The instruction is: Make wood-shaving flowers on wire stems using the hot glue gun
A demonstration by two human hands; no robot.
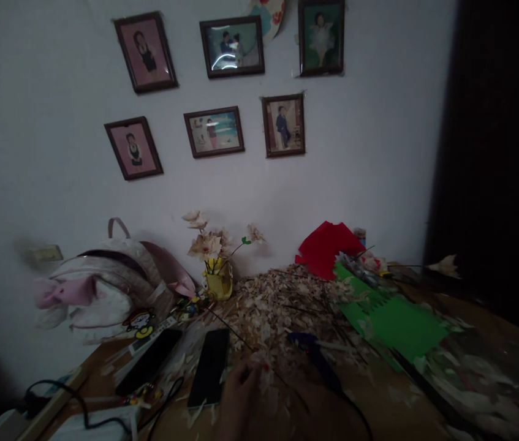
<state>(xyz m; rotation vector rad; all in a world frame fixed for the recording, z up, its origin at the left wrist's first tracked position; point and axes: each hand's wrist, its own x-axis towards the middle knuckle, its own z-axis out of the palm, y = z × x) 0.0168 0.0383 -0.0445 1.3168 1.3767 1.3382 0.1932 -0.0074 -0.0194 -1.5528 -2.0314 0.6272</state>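
My left hand is closed in a pinch at the near edge of a petal heap. At its fingertips is a pale handmade flower with a small red spot; its thin dark stem slants away to the upper left. My right hand lies low and to the right, dim and smeared, with its fingers hard to make out. Just beyond it rests a dark blue glue gun with a cord trailing toward me. The heap of dry, pale petals spreads behind both hands.
Two dark phones lie left of my hands. A yellow pot of finished flowers and a white backpack stand by the wall. Green sheet and red sheet lie to the right. Cables run at front left.
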